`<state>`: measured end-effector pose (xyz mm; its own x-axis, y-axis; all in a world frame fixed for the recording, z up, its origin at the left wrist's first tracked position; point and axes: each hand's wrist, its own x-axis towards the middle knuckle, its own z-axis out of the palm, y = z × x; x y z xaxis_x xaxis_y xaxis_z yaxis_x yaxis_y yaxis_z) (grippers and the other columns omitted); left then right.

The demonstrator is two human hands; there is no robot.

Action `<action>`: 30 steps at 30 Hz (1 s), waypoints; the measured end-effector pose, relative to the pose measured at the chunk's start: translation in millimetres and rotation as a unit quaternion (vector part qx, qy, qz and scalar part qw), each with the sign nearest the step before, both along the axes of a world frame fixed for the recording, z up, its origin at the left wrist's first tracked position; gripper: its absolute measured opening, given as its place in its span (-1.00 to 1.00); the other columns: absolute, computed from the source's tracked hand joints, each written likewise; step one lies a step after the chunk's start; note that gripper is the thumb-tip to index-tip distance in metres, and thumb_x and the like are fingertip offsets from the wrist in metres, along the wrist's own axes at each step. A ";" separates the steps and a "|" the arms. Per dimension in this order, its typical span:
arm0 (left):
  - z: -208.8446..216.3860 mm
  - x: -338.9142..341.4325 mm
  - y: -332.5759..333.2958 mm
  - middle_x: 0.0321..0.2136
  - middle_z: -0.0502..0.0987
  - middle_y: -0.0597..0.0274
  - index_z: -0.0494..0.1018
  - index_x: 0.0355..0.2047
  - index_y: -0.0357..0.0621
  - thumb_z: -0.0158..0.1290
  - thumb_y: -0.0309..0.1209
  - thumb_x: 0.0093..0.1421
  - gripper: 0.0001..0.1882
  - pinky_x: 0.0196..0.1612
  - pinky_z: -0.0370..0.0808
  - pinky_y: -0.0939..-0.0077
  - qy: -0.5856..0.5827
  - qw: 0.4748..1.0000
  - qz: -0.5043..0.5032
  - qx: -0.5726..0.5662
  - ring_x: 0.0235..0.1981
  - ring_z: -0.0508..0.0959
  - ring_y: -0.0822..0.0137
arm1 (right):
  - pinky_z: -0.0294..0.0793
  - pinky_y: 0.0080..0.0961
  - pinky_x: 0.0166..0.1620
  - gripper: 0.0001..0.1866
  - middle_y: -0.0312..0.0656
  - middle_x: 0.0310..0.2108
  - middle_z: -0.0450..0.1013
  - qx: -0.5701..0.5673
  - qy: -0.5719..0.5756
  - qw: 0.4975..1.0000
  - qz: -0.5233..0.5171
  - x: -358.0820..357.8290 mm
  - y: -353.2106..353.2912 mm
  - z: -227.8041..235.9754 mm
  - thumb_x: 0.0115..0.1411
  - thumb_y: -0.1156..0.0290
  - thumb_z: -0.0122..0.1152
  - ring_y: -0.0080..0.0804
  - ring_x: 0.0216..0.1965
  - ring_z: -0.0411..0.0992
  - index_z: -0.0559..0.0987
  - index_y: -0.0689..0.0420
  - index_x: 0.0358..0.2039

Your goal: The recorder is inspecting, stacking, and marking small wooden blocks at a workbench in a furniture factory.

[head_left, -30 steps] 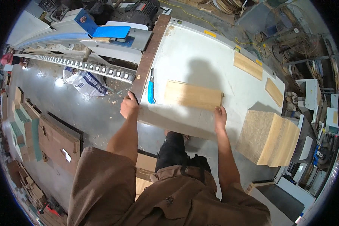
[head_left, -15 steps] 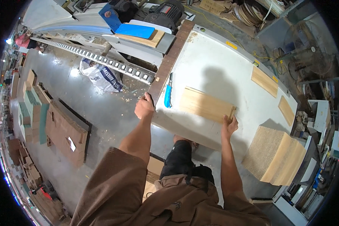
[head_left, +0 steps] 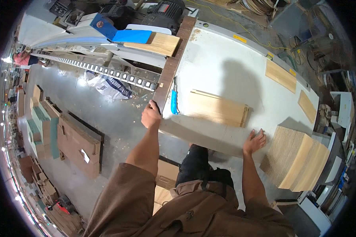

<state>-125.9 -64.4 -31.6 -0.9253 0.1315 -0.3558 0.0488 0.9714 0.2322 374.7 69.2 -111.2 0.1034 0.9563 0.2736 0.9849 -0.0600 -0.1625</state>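
My left hand (head_left: pixel 150 115) is closed at the table's near left corner, beside the brown strip (head_left: pixel 171 75). Something dark shows at its fingers; I cannot make out what. My right hand (head_left: pixel 254 141) has its fingers spread at the near edge of the white table (head_left: pixel 203 59), holding nothing. Between the hands lies a small pile of light wooden boards (head_left: pixel 217 108), apart from both. A blue-handled knife (head_left: pixel 174 102) lies left of the boards. Close on the right of my right hand stands a tall stack of wooden boards (head_left: pixel 294 158).
Two single boards, a longer board (head_left: pixel 281 76) and a shorter board (head_left: pixel 307 106), lie along the table's far right side. Beyond the strip, a board (head_left: pixel 164 42) sticks out from under a machine's blue guard (head_left: pixel 131 36). Brown panels (head_left: pixel 79 144) are stacked on the floor at left.
My right hand has let go of the board pile and moved right, fingers spreading. The board at the machine sticks out farther toward the table. My left hand stays at the corner.
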 end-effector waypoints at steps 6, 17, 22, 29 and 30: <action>-10.2 1.3 6.1 -0.10 0.72 -0.03 0.69 0.04 0.17 -0.31 0.25 0.46 -0.32 0.04 0.58 -0.05 0.031 1.000 -0.004 0.000 -0.02 0.68 -0.15 | 0.07 0.06 0.39 -0.37 0.02 0.35 0.28 -0.027 -0.005 0.999 -0.032 -1.5 1.6 3.5 0.48 -0.07 0.05 0.09 0.38 0.16 0.36 0.06 0.38; -11.8 -2.3 -16.8 -0.16 0.70 -0.18 0.69 -0.06 -0.07 -0.28 0.20 0.45 -0.29 0.06 0.57 -0.06 0.009 1.000 0.014 0.021 -0.07 0.69 -0.19 | 0.23 0.11 0.34 -0.39 -0.01 0.21 0.47 0.075 -0.037 0.995 0.048 20.8 -7.4 -16.7 0.50 -0.10 -0.01 0.09 0.28 0.34 0.48 0.12 0.28; -1.5 5.0 -6.4 -0.09 0.70 -0.11 0.68 0.00 0.12 -0.27 0.26 0.41 -0.33 0.09 0.57 -0.03 -0.015 0.998 0.022 0.050 -0.02 0.68 -0.15 | 0.31 -0.07 0.23 -0.41 -0.19 0.34 0.35 0.002 -0.175 0.983 -0.048 34.3 6.1 -27.7 0.48 -0.18 -0.07 -0.12 0.27 0.36 0.42 -0.18 0.36; 2.0 -4.7 -8.6 -0.12 0.71 -0.10 0.67 0.00 0.10 -0.27 0.25 0.43 -0.34 0.06 0.59 -0.01 -0.024 0.998 0.033 0.041 -0.03 0.69 -0.13 | 0.27 -0.12 0.28 -0.41 -0.29 0.34 0.37 -0.052 -0.163 0.983 -0.069 22.0 14.7 -41.0 0.47 -0.20 -0.06 -0.22 0.28 0.37 0.41 -0.23 0.37; 2.4 -3.9 -6.7 -0.12 0.71 -0.10 0.66 0.00 0.10 -0.27 0.24 0.43 -0.34 0.06 0.59 -0.01 -0.027 0.998 0.027 0.042 -0.03 0.68 -0.13 | 0.27 -0.12 0.29 -0.41 -0.28 0.34 0.37 -0.029 -0.169 0.983 -0.066 25.0 13.6 -41.7 0.47 -0.20 -0.06 -0.22 0.28 0.36 0.41 -0.23 0.37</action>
<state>-129.7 -71.1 -29.2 -0.9117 0.1134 -0.3949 -0.0180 0.9492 0.3141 399.7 82.8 -152.9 0.1409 0.9554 0.2597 0.9650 -0.1912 0.1795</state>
